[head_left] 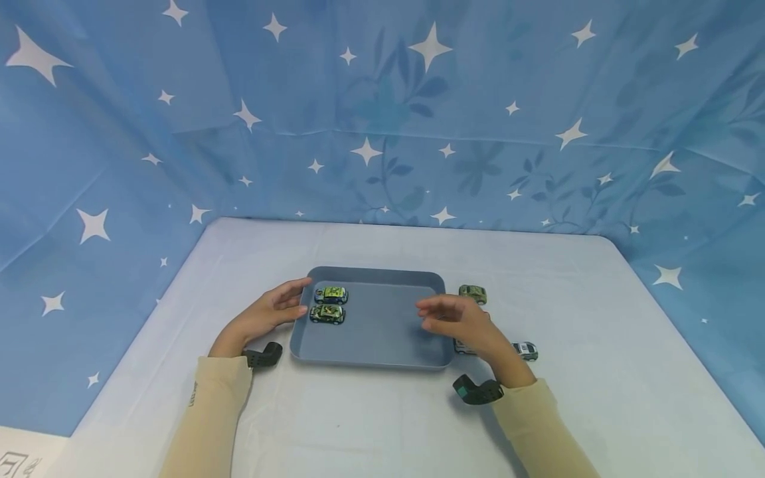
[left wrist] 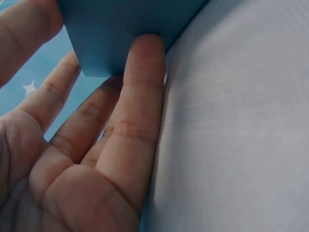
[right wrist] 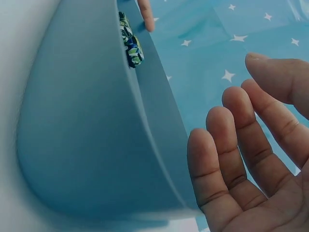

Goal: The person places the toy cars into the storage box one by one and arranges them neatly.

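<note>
Head view, tray: a grey-blue tray lies flat near the middle of the white tabletop, its long sides running left to right.
Cars in the tray: a yellow-green toy car and a dark camouflage toy car sit side by side at the left end, the yellow-green one farther from the person.
Left hand: the left hand is at the tray's left rim, thumb and fingers parted.
Right hand: the right hand hovers over the tray's right end, fingers softly bent and thumb apart, gripping nothing.
Cars outside: just right of the tray stand an olive toy car and a partly hidden toy car; a white-and-dark toy car is farther right, partly behind the wrist.
Wrists: pale yellow sleeves and black wrist mounts.
Backdrop: a blue star-patterned curtain beyond the tabletop.
Left wrist view, fingers: nearly straight and spread, one fingertip against the tray's outer wall.
Right wrist view, fingers: loosely bent, thumb well clear, beside the tray wall.
Far end: camouflage-patterned cars show partly over the near wall, a left-hand finger at the opposite rim.
</note>
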Available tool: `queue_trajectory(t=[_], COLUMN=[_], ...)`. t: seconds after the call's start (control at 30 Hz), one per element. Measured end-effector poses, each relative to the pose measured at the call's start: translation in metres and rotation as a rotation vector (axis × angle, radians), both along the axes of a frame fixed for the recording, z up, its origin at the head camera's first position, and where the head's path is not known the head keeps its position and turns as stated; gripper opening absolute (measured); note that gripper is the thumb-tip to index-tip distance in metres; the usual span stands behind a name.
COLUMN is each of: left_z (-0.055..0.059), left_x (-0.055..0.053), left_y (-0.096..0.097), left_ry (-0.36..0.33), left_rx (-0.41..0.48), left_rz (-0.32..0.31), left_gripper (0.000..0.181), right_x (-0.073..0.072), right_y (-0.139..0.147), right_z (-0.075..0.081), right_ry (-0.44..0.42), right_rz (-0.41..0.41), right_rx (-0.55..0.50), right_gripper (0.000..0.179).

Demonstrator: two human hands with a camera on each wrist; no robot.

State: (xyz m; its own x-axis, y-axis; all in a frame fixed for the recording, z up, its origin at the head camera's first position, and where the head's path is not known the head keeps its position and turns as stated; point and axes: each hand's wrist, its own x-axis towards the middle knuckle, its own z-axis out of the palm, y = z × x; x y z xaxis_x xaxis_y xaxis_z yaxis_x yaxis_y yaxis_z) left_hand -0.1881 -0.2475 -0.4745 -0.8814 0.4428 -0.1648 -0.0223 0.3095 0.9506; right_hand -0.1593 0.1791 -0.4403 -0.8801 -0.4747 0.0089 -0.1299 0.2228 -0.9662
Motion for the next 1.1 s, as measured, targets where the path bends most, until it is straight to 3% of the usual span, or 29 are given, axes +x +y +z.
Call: queue_trajectory(t=[0.47,1.1], left_z=[0.000,-0.001], left_x=[0.000,-0.001], left_y=[0.000,0.000], left_ry=[0.015,0.022], left_rx=[0.008,-0.002], left_rz=[-0.002,0.000], left_gripper=[0.075,0.073], right_x=[0.004,0.007], right_y=[0.032,0.073], right_z=[0.003,0.003], right_ry=[-0.017,0.035], right_rz=[-0.088,-0.149], right_rx=[0.010,0.095], right_gripper=[0.042,0.042])
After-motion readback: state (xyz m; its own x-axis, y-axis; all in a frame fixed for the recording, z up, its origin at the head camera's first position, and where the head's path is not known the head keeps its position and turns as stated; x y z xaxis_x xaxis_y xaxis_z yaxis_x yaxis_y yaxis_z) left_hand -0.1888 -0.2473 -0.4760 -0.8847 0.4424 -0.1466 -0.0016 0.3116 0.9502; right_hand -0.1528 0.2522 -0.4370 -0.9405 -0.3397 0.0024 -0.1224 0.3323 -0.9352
